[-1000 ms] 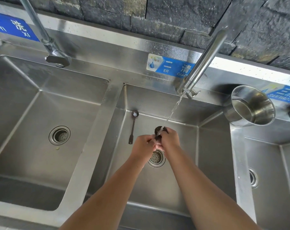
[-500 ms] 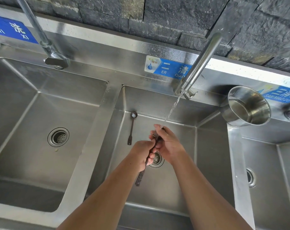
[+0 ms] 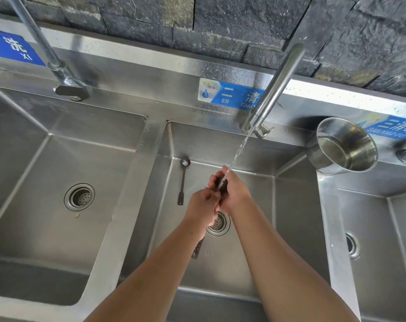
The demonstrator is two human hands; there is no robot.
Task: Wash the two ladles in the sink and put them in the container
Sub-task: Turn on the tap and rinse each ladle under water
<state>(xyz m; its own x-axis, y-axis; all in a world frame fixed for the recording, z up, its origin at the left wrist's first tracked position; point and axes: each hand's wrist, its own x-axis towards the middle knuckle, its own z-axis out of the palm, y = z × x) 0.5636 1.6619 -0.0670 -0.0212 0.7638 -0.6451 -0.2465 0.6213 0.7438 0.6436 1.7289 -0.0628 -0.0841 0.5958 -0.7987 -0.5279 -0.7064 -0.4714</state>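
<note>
Over the middle sink both my hands hold a dark ladle under the running water. My left hand grips its handle, whose end sticks out below my wrist. My right hand wraps around the bowl end, where the stream lands. A second dark ladle lies on the sink floor at the back left, bowl toward the rear wall. The steel container stands on the ledge between the middle and right sinks, with some water inside.
The running tap slants over the middle sink. A drain sits just under my hands. The left sink has its own tap and drain. A right sink adjoins. A dark stone wall rises behind.
My right hand has slid up over the ladle's bowl under the stream, and my left hand has shifted along the handle. The handle end now pokes out below my left wrist.
</note>
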